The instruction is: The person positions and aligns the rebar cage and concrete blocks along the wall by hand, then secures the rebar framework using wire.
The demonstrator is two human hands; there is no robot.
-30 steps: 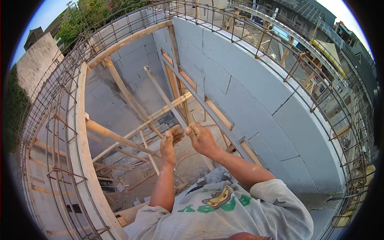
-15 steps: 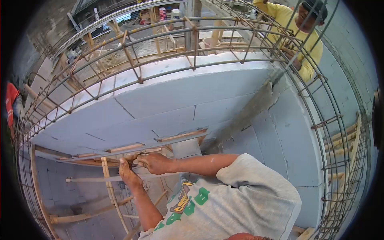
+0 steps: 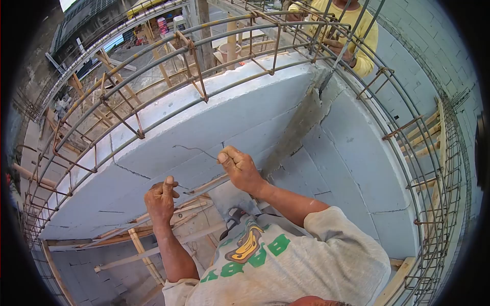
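My right hand [image 3: 239, 169] is raised in front of the pale block wall [image 3: 219, 122], fingers pinched on a thin bent wire [image 3: 196, 149]. The wire's free end runs out to the left across the wall face. Lower and further left, my left hand [image 3: 160, 200] is closed, with its thumb up. A short thin wire piece [image 3: 186, 190] juts from its fingers toward the right. The two hands are apart, both below the steel rebar cage [image 3: 204, 97] along the wall top.
A person in a yellow shirt [image 3: 365, 51] stands behind the rebar at the upper right. Rough mortar [image 3: 298, 125] fills the wall corner. Below my hands are wooden poles [image 3: 145, 255] and boards. Rebar also curves down the right side; a bucket [image 3: 229, 50] stands beyond the wall.
My hands were close together low by the wall; now they are separated, the right one higher and further right. Wires now show in both. The view has shifted, and the other person's head is out of frame.
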